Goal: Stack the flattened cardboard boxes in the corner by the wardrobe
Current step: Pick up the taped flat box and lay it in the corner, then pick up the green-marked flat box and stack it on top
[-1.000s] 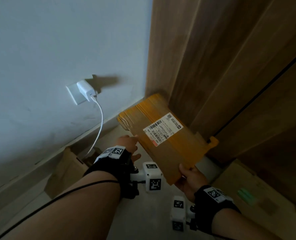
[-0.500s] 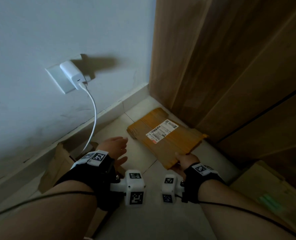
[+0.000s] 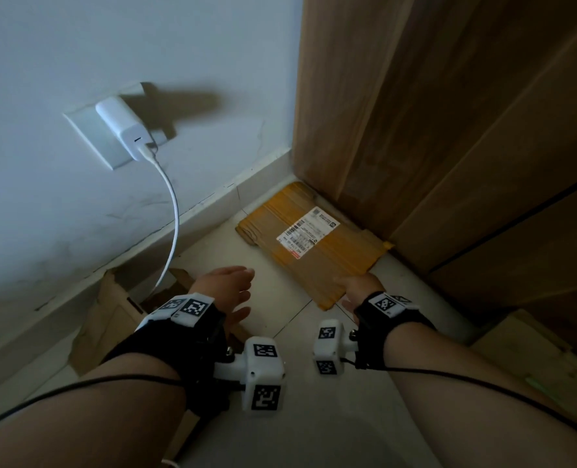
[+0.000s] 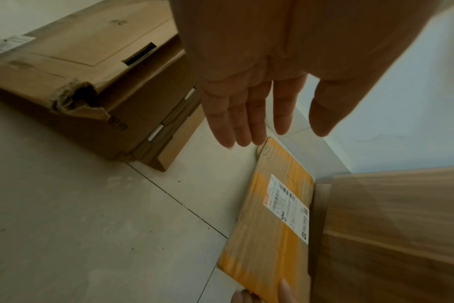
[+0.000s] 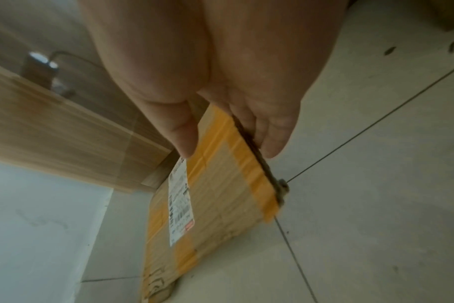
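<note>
- The larger brown cardboard box (image 3: 111,319), creased and torn at a corner, lies on the floor left of the wardrobe (image 3: 449,130), beneath the white charger (image 3: 125,130).
- The left hand (image 3: 228,292) hovers with fingers spread and straight, holding nothing, short of the flattened box.
- The flattened box (image 3: 314,248), thin corrugated card with yellow tape bands and a white shipping label, lies on the pale floor tiles against the wardrobe's wood-grain base, in the corner.
- The right hand (image 3: 358,288) pinches its near edge, thumb on top, fingers beneath.
- To finish well, I would lower that edge flat, slide it flush to the wardrobe, then let go.
</note>
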Action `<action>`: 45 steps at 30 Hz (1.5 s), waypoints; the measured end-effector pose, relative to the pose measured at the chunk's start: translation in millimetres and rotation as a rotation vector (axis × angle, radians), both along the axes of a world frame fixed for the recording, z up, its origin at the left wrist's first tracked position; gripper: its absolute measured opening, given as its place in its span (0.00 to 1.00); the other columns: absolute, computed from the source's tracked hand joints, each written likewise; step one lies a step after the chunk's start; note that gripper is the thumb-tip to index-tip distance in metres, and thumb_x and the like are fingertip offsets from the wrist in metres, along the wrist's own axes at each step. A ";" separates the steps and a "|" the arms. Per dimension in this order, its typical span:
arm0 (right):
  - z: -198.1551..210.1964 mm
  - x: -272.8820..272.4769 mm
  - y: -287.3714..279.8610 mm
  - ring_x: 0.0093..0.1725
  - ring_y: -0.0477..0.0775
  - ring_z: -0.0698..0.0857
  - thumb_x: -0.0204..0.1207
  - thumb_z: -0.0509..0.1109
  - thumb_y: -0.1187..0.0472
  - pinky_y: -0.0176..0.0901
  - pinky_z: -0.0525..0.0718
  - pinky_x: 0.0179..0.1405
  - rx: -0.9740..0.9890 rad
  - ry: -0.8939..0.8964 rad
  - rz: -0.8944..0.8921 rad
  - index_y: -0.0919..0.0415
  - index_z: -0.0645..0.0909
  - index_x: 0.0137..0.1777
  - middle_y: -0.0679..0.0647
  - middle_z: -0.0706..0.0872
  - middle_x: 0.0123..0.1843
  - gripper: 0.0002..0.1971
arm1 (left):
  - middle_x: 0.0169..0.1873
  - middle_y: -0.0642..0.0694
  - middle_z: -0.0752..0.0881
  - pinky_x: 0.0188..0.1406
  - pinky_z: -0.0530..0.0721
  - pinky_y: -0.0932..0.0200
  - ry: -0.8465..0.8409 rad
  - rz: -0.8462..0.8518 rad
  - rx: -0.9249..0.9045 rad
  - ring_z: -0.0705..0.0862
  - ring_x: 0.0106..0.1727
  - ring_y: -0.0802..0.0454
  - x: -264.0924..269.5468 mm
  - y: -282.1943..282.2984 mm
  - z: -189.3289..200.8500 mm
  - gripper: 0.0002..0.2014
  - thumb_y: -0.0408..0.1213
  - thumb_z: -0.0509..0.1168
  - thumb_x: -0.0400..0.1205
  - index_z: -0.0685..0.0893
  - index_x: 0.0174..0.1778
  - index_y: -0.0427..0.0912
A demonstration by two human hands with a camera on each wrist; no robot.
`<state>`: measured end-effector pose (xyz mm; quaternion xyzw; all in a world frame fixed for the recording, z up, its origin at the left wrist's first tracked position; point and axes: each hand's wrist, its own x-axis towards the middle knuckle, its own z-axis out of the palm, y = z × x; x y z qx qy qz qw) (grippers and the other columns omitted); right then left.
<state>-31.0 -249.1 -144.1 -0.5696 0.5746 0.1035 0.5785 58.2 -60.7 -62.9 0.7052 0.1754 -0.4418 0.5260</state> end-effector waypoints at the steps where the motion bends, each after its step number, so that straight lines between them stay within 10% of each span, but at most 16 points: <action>1: -1.5 -7.4 -2.4 0.72 0.68 0.76 0.76 0.68 0.64 0.58 0.77 0.71 -0.012 0.006 0.016 0.71 0.70 0.74 0.69 0.75 0.74 0.27 | 0.38 0.49 0.79 0.62 0.75 0.46 -0.005 0.010 -0.003 0.79 0.49 0.47 -2.4 -1.6 1.1 0.19 0.33 0.60 0.83 0.75 0.71 0.37; 12: 26.3 -51.2 -27.4 0.70 0.65 0.77 0.72 0.72 0.64 0.58 0.78 0.70 -0.084 -0.020 0.007 0.59 0.64 0.79 0.64 0.76 0.73 0.35 | 0.37 0.46 0.79 0.55 0.78 0.49 -0.034 -0.012 -0.060 0.77 0.37 0.52 -23.0 -27.4 24.1 0.18 0.27 0.54 0.84 0.76 0.70 0.35; 20: 47.7 -121.3 -67.9 0.73 0.64 0.75 0.74 0.70 0.59 0.51 0.75 0.72 -0.270 0.242 0.148 0.59 0.65 0.79 0.62 0.72 0.77 0.33 | 0.54 0.41 0.83 0.56 0.80 0.51 -0.067 -0.069 -0.031 0.81 0.59 0.45 -58.9 -49.7 23.7 0.15 0.36 0.64 0.80 0.82 0.63 0.41; 25: 54.5 -171.3 -99.4 0.68 0.63 0.78 0.77 0.61 0.63 0.42 0.74 0.53 -0.471 0.345 0.122 0.60 0.63 0.80 0.62 0.74 0.75 0.30 | 0.60 0.40 0.84 0.57 0.79 0.51 -0.059 -0.137 -0.027 0.80 0.67 0.42 -75.5 -71.6 19.8 0.16 0.36 0.65 0.80 0.81 0.65 0.41; 32: 49.3 -191.5 -114.7 0.74 0.65 0.70 0.76 0.65 0.65 0.51 0.70 0.73 -0.589 0.355 0.061 0.64 0.68 0.75 0.64 0.69 0.76 0.26 | 0.55 0.42 0.83 0.58 0.79 0.50 -0.052 -0.212 -0.036 0.80 0.59 0.45 -93.1 -103.1 16.0 0.11 0.37 0.65 0.80 0.82 0.58 0.44; 45: 47.5 -200.4 -119.8 0.75 0.66 0.67 0.79 0.60 0.59 0.54 0.70 0.71 -0.588 0.590 0.414 0.58 0.70 0.74 0.62 0.69 0.75 0.22 | 0.52 0.41 0.84 0.59 0.78 0.50 -0.059 -0.290 -0.013 0.81 0.56 0.45 -97.0 -108.7 5.7 0.05 0.36 0.64 0.80 0.82 0.51 0.46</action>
